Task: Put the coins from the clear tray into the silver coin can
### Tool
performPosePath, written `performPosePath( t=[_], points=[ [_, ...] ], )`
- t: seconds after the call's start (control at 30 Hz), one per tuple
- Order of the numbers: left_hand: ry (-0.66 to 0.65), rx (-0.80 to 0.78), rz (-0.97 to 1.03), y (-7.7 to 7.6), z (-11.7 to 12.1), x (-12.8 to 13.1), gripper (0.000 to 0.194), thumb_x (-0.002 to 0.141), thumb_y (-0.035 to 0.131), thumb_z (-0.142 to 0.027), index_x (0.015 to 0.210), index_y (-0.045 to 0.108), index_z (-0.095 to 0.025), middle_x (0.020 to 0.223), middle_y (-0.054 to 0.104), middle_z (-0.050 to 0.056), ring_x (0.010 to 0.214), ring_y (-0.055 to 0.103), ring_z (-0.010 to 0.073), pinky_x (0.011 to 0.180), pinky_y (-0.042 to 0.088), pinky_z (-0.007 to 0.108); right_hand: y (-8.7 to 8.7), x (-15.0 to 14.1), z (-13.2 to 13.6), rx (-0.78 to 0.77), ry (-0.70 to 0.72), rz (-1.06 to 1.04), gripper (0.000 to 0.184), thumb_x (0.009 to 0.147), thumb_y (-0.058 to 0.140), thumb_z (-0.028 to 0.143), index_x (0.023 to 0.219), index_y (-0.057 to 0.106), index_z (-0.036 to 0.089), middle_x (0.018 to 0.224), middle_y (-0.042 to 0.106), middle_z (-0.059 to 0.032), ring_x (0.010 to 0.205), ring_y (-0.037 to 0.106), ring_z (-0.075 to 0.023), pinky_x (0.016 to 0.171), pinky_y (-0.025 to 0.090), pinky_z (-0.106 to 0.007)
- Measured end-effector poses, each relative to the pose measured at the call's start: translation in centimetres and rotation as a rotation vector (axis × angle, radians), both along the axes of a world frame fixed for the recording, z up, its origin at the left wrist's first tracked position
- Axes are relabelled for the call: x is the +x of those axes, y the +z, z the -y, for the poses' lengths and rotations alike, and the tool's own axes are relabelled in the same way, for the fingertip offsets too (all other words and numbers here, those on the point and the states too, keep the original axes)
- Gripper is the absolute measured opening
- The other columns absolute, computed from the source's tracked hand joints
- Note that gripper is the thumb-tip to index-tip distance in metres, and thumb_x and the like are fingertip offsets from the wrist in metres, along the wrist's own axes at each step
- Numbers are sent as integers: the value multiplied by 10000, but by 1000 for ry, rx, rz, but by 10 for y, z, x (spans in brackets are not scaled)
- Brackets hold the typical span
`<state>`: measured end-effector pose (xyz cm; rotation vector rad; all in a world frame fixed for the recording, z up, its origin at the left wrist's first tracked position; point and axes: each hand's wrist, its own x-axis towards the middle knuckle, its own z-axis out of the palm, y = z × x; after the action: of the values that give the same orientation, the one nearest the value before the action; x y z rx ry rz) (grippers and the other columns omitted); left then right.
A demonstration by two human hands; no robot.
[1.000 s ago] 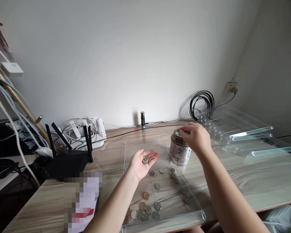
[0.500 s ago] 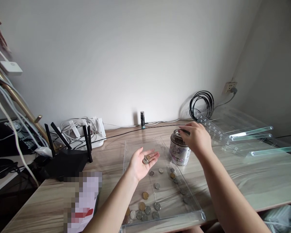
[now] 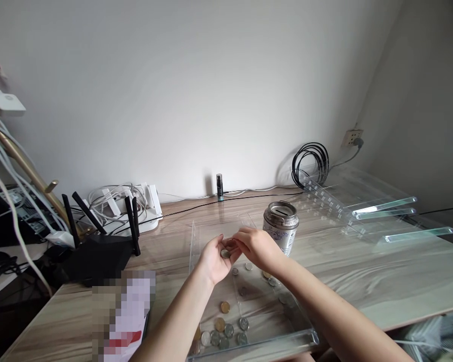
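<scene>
My left hand (image 3: 213, 262) is palm up above a clear plastic tray (image 3: 310, 337), with a silver coin (image 3: 225, 254) showing in its slightly curled palm. Over that palm, my right hand (image 3: 263, 251) has its fingertips pinched together at the left fingers. Whether a coin is between those fingertips is hidden. Gold and silver coins (image 3: 225, 307) lie scattered in the tray, mostly toward its near edge. Just beyond my right hand stands a round metal coin tin (image 3: 281, 224), upright, with a slot in its lid and a purple pattern on its side.
Clear acrylic panels (image 3: 381, 208) lie at the right, by a coil of black cable (image 3: 310, 163). A small dark bottle (image 3: 219, 187) stands near the wall. At the left are a black router (image 3: 101, 256) and a white box with tangled cables (image 3: 151, 206).
My right hand has left the top of the tin and moved left and down to my left palm. My left hand stays over the tray, its fingers curled a bit more.
</scene>
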<state>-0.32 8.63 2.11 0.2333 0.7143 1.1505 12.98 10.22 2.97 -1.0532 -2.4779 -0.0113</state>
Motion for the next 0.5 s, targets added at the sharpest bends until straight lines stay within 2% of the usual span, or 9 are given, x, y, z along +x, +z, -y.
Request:
performPosePath(
  t=[0.13,0.2,0.27,0.33,0.4,0.5],
  points=[
    [1,3,-37,2,3,1,262,842,339,-172,705,539,-72,605,576,80,585,592,133,689,513,275,9,5,1,-27,24,-65,223,820,412,176,742,621,180,693,579,-16,596,488,-90,541,332,-198],
    [-26,21,-57,3,5,1,258,829,336,-145,759,558,-34,697,617,137,683,625,169,724,505,275,17,16,-3,43,-28,-180,218,818,427,207,761,637,191,712,598,-21,632,504,-99,568,349,-201],
    [-60,36,-75,5,6,0,270,819,332,-129,841,565,5,841,629,200,828,624,218,752,497,276,26,35,-12,158,-209,-337,200,801,461,266,790,651,204,762,619,-32,708,524,-122,616,366,-217],
    [-81,35,-87,7,7,-1,287,816,339,-136,907,560,23,915,620,220,910,601,246,764,494,280,35,56,-24,196,-470,-412,178,745,524,328,762,663,218,776,627,-36,731,530,-149,608,365,-239],
    [-86,32,-95,7,8,-2,298,817,349,-154,942,553,24,939,617,222,941,589,253,767,493,282,41,74,-36,99,-657,-376,167,687,562,358,705,667,230,732,625,-29,685,530,-158,551,347,-243],
    [-91,33,-109,6,7,-2,307,819,357,-175,963,548,18,970,608,227,954,584,248,772,492,282,40,87,-47,-12,-733,-308,172,660,559,368,684,673,242,702,627,-19,650,528,-151,513,325,-234]
  ],
)
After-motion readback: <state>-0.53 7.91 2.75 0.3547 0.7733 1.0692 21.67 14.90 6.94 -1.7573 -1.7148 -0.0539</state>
